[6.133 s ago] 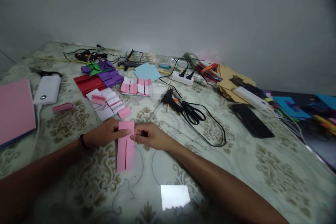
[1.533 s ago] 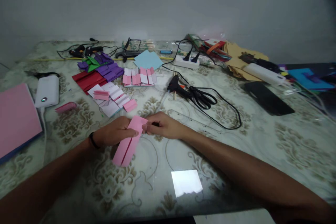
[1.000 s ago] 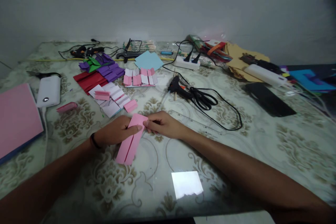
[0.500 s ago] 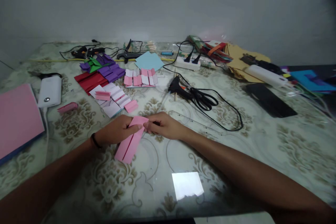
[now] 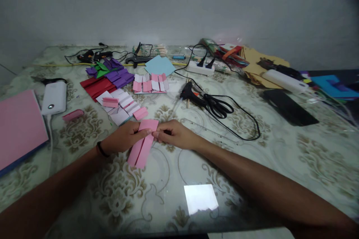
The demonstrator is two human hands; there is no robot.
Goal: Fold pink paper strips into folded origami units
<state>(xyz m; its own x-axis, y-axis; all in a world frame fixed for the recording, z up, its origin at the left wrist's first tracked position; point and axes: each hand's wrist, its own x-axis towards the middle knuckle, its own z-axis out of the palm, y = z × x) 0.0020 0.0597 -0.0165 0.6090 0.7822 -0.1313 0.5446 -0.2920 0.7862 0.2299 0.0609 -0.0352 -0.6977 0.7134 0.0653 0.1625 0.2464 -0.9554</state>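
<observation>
A folded pink paper strip (image 5: 142, 148), with a dark lengthwise slit between its flaps, is held slanted above the table. My left hand (image 5: 125, 136) grips it from the left, thumb lying across its upper part. From the right, my right hand (image 5: 175, 134) pinches its upper right edge between thumb and fingers. Just beyond my hands lie white and pink folded papers (image 5: 123, 105), and farther back is a row of pink and white folded pieces (image 5: 150, 83).
A black glue gun (image 5: 193, 95) with coiled cable lies right of centre, near a clear ruler (image 5: 210, 131). At left are a power bank (image 5: 54, 97), a pink stapler (image 5: 73, 115) and pink sheets (image 5: 21, 129). A black phone (image 5: 290, 107) lies right.
The pink strip has turned slightly more upright, its lower end shifting right and up. My left hand has shifted a little, while my right hand stays nearly in place.
</observation>
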